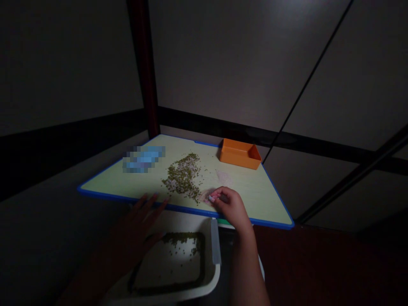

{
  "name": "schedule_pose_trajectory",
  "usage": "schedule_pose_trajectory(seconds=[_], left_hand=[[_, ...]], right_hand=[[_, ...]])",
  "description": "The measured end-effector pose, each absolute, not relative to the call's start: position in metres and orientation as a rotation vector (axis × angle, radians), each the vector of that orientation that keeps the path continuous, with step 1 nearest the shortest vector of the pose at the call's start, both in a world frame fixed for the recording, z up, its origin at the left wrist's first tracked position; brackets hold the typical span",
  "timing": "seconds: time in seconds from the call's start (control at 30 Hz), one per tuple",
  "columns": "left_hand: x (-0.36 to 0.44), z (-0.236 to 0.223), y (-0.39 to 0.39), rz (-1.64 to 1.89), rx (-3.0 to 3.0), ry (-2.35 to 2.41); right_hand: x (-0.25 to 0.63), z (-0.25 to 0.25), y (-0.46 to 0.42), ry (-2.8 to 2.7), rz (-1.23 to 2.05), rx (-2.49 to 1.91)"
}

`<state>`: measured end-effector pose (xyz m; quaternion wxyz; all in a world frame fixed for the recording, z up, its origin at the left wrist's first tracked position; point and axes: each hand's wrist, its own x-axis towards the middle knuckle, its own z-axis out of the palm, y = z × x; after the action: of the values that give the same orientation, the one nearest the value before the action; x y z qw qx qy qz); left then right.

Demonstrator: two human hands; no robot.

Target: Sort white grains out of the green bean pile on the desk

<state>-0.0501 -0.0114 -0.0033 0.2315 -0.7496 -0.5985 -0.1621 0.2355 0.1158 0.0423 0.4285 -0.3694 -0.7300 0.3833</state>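
Small green beans (183, 174), mixed with pale grains, lie in a loose heap across the middle of the pale yellow-green tabletop (251, 199). My right hand (232, 206) rests at the heap's near right side, its fingertips pinched together over a small pinkish patch of grains (204, 196). What sits between those fingertips is too small and dark to make out. Over the near edge of the table, my left hand (143, 221) is in shadow, fingers stretched apart and holding nothing. Another thin patch of pale grains (224, 177) lies right of the heap.
An orange open box (240, 159) stands at the far right of the tabletop. A blurred-out blue item (144, 159) lies on the left. Below the near edge is a white bin (208, 272) with green beans inside along its walls. Dark panels (223, 63) rise behind.
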Motion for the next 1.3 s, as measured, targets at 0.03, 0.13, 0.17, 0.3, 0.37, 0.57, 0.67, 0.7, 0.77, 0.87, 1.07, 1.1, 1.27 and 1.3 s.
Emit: schedule_pose_trajectory(seconds=[0.03, 0.13, 0.17, 0.3, 0.37, 0.57, 0.67, 0.7, 0.77, 0.87, 1.07, 1.1, 1.27, 1.3], left_hand=[[-0.050, -0.004, -0.011, -0.443, -2.062, -1.658], [-0.051, -0.004, -0.011, -0.432, -2.074, -1.675], [-0.051, -0.003, -0.011, -0.430, -2.075, -1.674], [-0.049, -0.002, -0.012, -0.444, -2.064, -1.664], [-0.049, -0.002, -0.013, -0.469, -2.060, -1.666], [-0.048, -0.003, -0.013, -0.436, -2.058, -1.712], [-0.050, -0.004, -0.011, -0.434, -2.069, -1.692], [-0.050, -0.005, -0.010, -0.437, -2.070, -1.691], [-0.051, -0.006, -0.010, -0.436, -2.064, -1.702], [-0.050, -0.004, -0.011, -0.430, -2.060, -1.712], [-0.049, -0.001, -0.012, -0.429, -2.051, -1.629], [-0.049, -0.002, -0.012, -0.432, -2.049, -1.622], [-0.050, -0.005, -0.012, -0.438, -2.041, -1.636], [-0.050, -0.006, -0.012, -0.436, -2.044, -1.649]], right_hand=[[0.236, 0.043, 0.115, -1.822, 0.958, -0.926], [0.236, 0.045, 0.113, -1.825, 0.953, -0.936], [0.236, 0.046, 0.113, -1.824, 0.947, -0.944], [0.235, 0.049, 0.110, -1.817, 0.905, -0.978], [0.235, 0.050, 0.110, -1.826, 0.904, -0.971], [0.236, 0.051, 0.109, -1.897, 0.924, -0.893], [0.237, 0.050, 0.109, -1.884, 0.916, -0.888], [0.237, 0.049, 0.110, -1.871, 0.914, -0.894], [0.236, 0.048, 0.111, -1.846, 0.910, -0.911], [0.236, 0.048, 0.112, -1.839, 0.894, -0.932], [0.234, 0.053, 0.109, -1.856, 0.834, -0.973], [0.234, 0.054, 0.108, -1.861, 0.832, -0.968], [0.235, 0.053, 0.109, -1.910, 0.828, -0.922], [0.235, 0.053, 0.109, -1.913, 0.827, -0.918]])
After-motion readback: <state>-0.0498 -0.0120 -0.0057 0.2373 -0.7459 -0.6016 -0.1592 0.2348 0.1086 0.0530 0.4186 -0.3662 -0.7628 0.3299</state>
